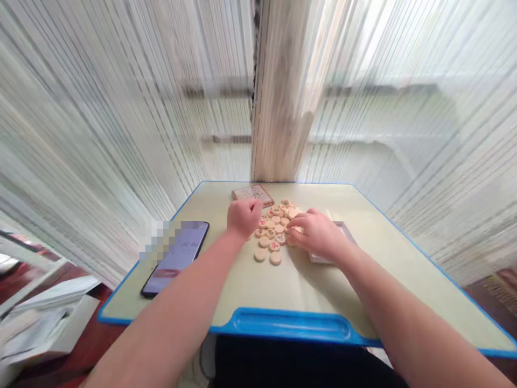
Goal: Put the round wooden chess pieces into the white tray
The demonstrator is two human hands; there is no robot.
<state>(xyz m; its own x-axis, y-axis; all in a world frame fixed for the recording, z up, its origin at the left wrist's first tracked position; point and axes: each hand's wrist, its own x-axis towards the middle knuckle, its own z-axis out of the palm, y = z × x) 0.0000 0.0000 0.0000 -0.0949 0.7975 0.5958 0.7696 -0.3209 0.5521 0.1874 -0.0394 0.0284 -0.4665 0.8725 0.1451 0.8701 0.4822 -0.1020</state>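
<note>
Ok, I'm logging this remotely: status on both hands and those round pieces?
Left hand fisted, inside unseen. Right hand at right edge of Chinese chess pieces, grip unclear. Pieces loosely clustered, several showing characters. Right hand partly covers white box.

On the near side of the heap of xiangqi pieces (278, 228), bare tabletop (274, 288) leaves a passage between the forearms. The fisted left hand (243, 218) blocks the heap's left edge, with a patterned box (252, 192) behind-left; the right hand (317, 231) and an open box (321, 260) obstruct its right. Farther left of the heap lies a smartphone (183, 250).
</note>
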